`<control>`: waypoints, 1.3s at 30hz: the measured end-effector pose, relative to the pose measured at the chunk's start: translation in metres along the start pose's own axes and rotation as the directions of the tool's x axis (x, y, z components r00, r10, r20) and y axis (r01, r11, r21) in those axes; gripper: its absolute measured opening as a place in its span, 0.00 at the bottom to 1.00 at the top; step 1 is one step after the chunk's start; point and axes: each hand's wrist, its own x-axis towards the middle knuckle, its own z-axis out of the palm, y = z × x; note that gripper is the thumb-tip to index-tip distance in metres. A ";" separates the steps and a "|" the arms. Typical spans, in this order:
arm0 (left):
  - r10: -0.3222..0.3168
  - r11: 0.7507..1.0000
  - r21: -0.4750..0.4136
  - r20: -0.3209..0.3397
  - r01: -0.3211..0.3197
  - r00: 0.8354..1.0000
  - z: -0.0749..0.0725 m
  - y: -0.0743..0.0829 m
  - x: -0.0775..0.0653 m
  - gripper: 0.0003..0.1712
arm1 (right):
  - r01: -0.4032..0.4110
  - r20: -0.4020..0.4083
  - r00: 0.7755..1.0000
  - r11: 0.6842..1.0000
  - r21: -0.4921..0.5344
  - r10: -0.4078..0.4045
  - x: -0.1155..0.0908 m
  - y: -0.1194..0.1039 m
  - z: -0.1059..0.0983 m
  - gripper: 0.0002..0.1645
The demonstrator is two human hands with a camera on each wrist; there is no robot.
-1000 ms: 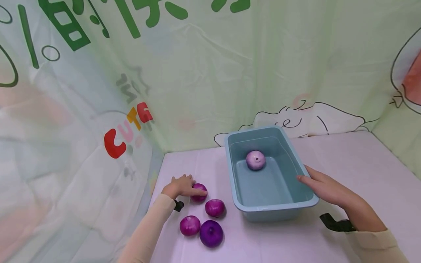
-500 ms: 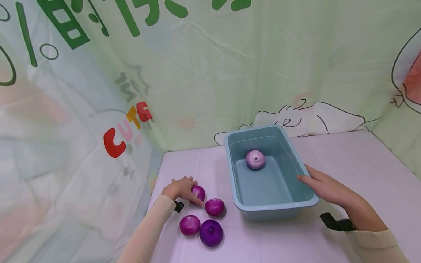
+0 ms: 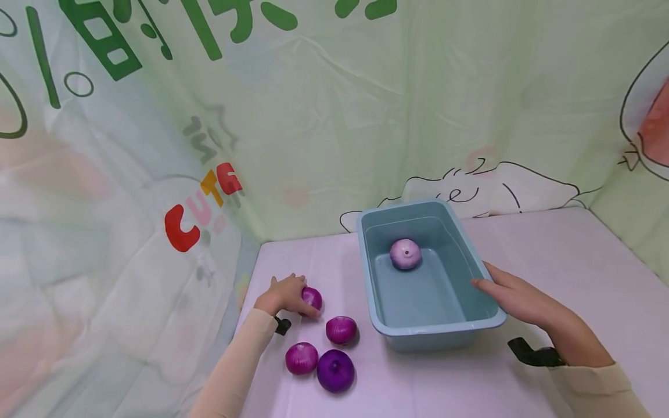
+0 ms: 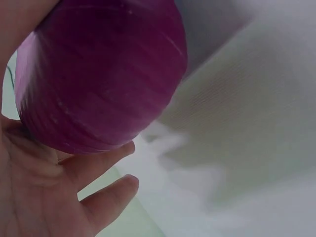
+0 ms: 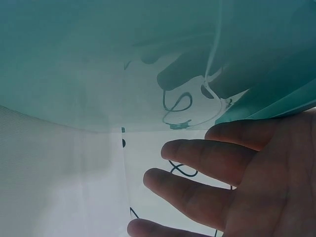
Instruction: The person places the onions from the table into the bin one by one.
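My left hand point(image 3: 287, 294) holds a red onion point(image 3: 313, 296) between thumb and fingers. Close up in the left wrist view, the glossy purple onion point(image 4: 106, 74) lies against the fingers, two of them showing below it. My right hand point(image 3: 525, 301) holds the right side of a blue plastic bin point(image 3: 430, 331), its thumb over the rim. In the right wrist view the fingers point(image 5: 207, 158) extend along the outside of the bin wall. A paler onion point(image 3: 405, 254) sits inside the bin, towards its far left.
Three more red onions stand on the pale cloth-covered table: a reddish-purple one point(image 3: 341, 330), another at front left point(image 3: 301, 358), and a darker purple one point(image 3: 335, 371). Printed curtains point(image 3: 324, 145) enclose the table behind and at the sides.
The left hand's thumb has come in around the onion, and the onion has moved slightly left and back with it. The right hand and the bin have stayed put.
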 end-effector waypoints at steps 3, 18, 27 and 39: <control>-0.007 1.000 -0.023 -0.017 0.007 1.000 -0.004 -0.001 -0.001 0.57 | 0.004 0.004 1.000 1.000 0.005 -0.004 0.000 0.000 0.000 0.41; 0.060 0.899 -0.422 -0.150 -0.119 0.987 -0.056 -0.007 -0.008 0.62 | -0.005 0.004 1.000 1.000 0.013 0.005 -0.001 -0.001 0.000 0.41; 0.181 0.783 -0.541 -0.272 -0.306 0.945 -0.092 0.011 -0.005 0.49 | -0.003 0.002 1.000 1.000 0.010 0.003 -0.001 -0.001 -0.001 0.41; 0.306 0.705 -0.563 -0.306 -0.431 0.901 -0.134 0.079 0.002 0.30 | 0.005 0.009 1.000 0.999 0.035 -0.005 0.000 0.000 -0.001 0.41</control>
